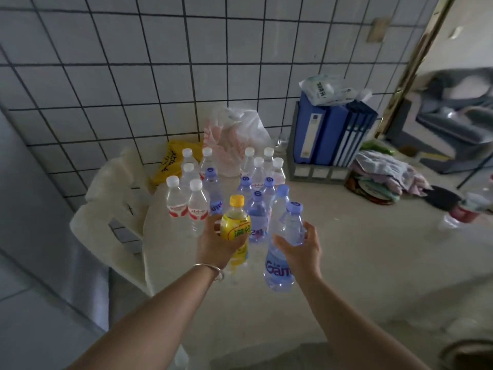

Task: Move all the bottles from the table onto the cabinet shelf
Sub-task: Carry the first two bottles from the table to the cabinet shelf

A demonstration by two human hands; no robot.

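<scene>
A cluster of several water bottles stands on the pale table (360,263): clear ones with white caps and red labels (198,206), and blue-tinted ones with lilac caps (256,209). My left hand (217,244) is wrapped around a yellow drink bottle (236,222) with a yellow cap at the front of the cluster. My right hand (301,249) grips a blue-tinted bottle (293,222) by its body. A taller blue "Gan" bottle (277,265) stands just left of that hand. No cabinet shelf is in view.
A white plastic chair (117,209) stands at the table's left. Plastic bags (234,137) lie against the tiled wall. Blue binders (330,132) in a grey rack and a heap of cloth (384,174) sit at the back right. A doorway opens on the right.
</scene>
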